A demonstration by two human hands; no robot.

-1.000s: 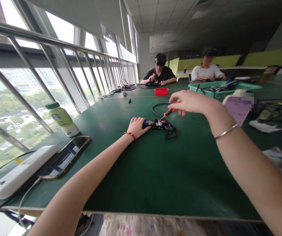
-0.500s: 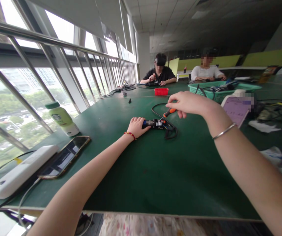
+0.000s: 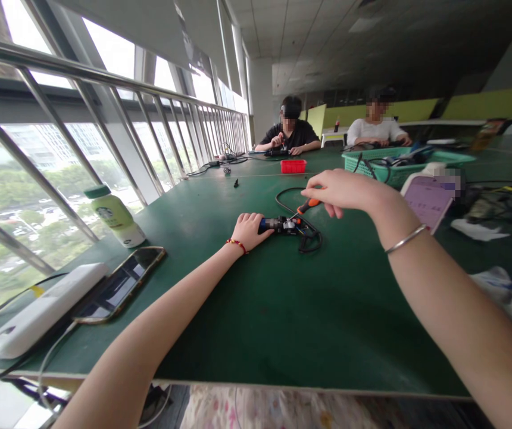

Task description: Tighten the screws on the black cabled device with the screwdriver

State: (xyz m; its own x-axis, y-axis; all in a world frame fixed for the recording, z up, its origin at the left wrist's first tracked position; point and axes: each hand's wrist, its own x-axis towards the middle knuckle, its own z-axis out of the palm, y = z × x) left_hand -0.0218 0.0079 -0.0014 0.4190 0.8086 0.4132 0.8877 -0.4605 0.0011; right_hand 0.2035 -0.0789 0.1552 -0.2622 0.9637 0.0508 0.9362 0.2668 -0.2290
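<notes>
Left hand: our left hand (image 3: 250, 230) is closed over the near end of the small dark connector (image 3: 280, 224), pinning it to the green table (image 3: 283, 316).
Right hand: our right hand (image 3: 345, 189) pinches the orange-handled screwdriver (image 3: 306, 205), its tip slanting down to the connector just past the left fingertips.
Doing it well: we judge that we should keep the tip seated, press lightly, and turn without letting the part roll.
Connector: short, black and blue, with a black cable (image 3: 306, 237) looping beyond it, under the right hand.
</notes>
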